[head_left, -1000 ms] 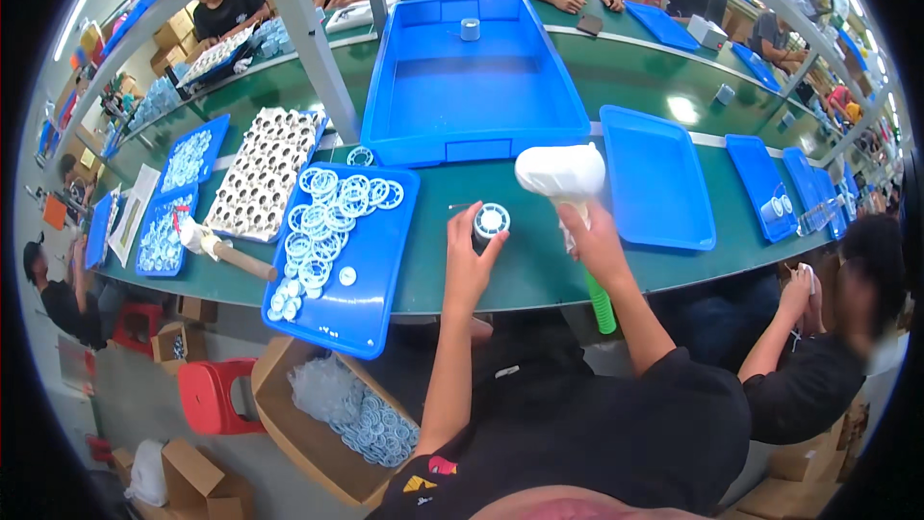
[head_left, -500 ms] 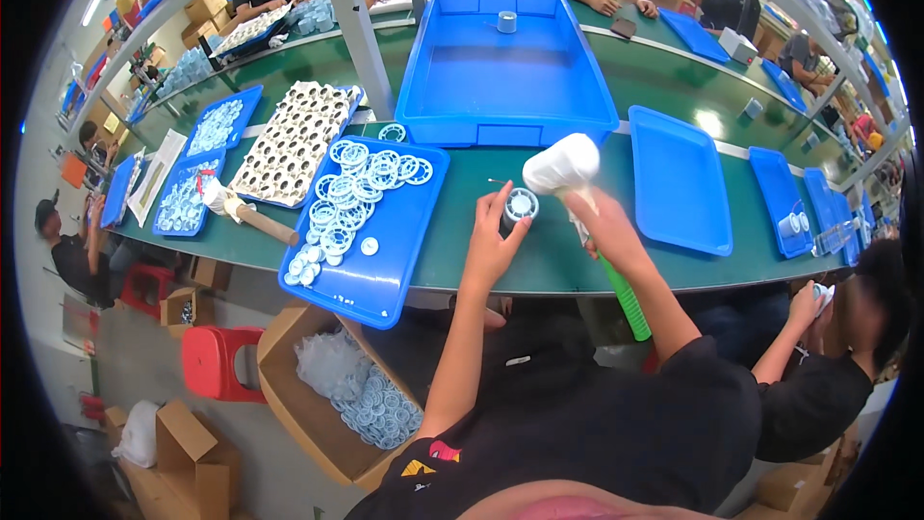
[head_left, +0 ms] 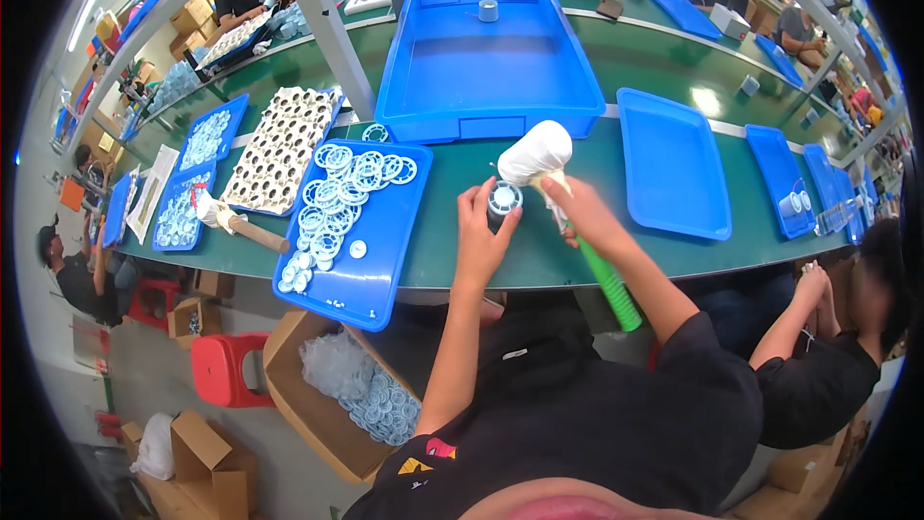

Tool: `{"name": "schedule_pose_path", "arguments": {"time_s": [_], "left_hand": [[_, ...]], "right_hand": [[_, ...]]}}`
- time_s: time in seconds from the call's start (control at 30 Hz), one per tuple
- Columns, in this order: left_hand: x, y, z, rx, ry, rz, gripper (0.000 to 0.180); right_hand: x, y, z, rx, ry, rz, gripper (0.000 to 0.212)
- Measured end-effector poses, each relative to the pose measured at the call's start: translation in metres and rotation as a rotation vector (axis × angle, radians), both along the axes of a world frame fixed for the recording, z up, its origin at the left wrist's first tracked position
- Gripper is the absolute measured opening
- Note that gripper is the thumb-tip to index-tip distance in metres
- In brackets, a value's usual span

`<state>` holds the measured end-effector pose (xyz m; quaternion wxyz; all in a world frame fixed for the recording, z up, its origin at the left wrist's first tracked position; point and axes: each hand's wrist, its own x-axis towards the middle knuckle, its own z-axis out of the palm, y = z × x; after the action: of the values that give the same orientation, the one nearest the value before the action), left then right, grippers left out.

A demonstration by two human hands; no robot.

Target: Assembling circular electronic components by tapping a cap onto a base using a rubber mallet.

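My left hand [head_left: 480,231] is closed round the side of a small cylindrical part [head_left: 504,197], which stands on the green bench and has a pale, spoked ring on top. In my right hand [head_left: 585,214] I grip a mallet; its head [head_left: 535,152] is wrapped in white cloth and its ribbed handle [head_left: 609,287] is green. The mallet head hangs just above and beyond the part, apart from it as far as I can see. To the left, a blue tray [head_left: 358,287] bears many light-blue spoked rings [head_left: 337,195] and small round caps [head_left: 294,274].
A deep blue bin [head_left: 489,125] with one cylinder [head_left: 488,11] stands ahead. An egg-carton tray [head_left: 286,149] and a second wrapped mallet [head_left: 252,228] lie left; a shallow blue tray [head_left: 676,164] lies right. Below is a cardboard box [head_left: 303,414]. A co-worker [head_left: 818,366] sits at right.
The mallet head has shifted left and lower, and is tilted differently over the part. My left hand still holds the part. The whole view has shifted slightly.
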<state>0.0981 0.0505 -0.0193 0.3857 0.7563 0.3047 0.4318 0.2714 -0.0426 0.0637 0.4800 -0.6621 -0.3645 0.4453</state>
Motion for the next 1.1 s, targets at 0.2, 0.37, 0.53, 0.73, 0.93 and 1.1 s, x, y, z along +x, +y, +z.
{"name": "schedule_pose_path", "arguments": {"time_s": [0.2,0.37,0.53,0.73,0.93,1.1], "left_hand": [[-0.008,-0.003,-0.004,0.061,0.005,0.048,0.057],[-0.010,-0.008,-0.012,0.028,-0.022,0.002,0.065],[0.014,-0.004,-0.016,-0.144,-0.090,-0.006,0.091],[0.000,0.006,-0.015,-0.262,-0.210,-0.043,0.084],[-0.001,-0.002,-0.014,-0.190,-0.103,-0.021,0.083],[-0.004,-0.004,-0.019,-0.184,-0.179,-0.043,0.079]], "right_hand": [[-0.011,-0.009,-0.009,0.069,-0.025,-0.034,0.050],[0.012,-0.013,0.005,0.101,0.036,-0.053,0.047],[0.019,-0.012,-0.041,0.155,-0.122,0.001,0.047],[0.000,-0.004,0.007,0.195,0.075,-0.114,0.048],[0.011,-0.020,0.011,0.104,0.007,-0.034,0.052],[0.004,-0.011,-0.009,0.072,-0.163,0.082,0.056]]}}
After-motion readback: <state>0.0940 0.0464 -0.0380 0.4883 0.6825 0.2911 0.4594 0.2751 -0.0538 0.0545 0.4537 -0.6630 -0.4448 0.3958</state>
